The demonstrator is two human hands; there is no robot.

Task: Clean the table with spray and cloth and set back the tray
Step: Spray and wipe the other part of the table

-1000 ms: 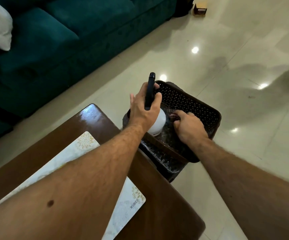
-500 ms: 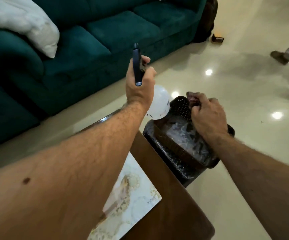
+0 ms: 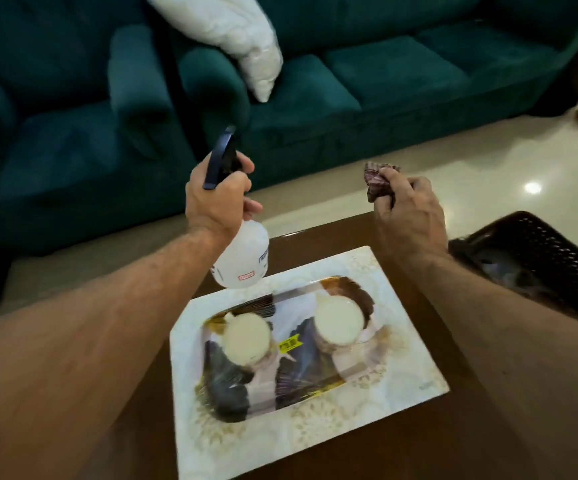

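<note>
My left hand (image 3: 216, 199) grips a white spray bottle (image 3: 246, 259) by its dark blue trigger head, held in the air over the far edge of the brown wooden table (image 3: 419, 431). My right hand (image 3: 408, 216) is closed on a crumpled dark patterned cloth (image 3: 377, 181), raised above the table's far right corner. A white rectangular tray (image 3: 315, 441) with a printed picture and a yellow sticker lies flat on the table below both hands.
A dark perforated basket (image 3: 540, 258) stands off the table's right side. A teal sofa (image 3: 367, 74) with a white cushion (image 3: 232, 32) fills the background beyond a strip of glossy tiled floor (image 3: 509, 161).
Both hands have come away from the basket to above the table, the left with the spray bottle, the right now lifting the cloth. My view has turned left onto the tray.
</note>
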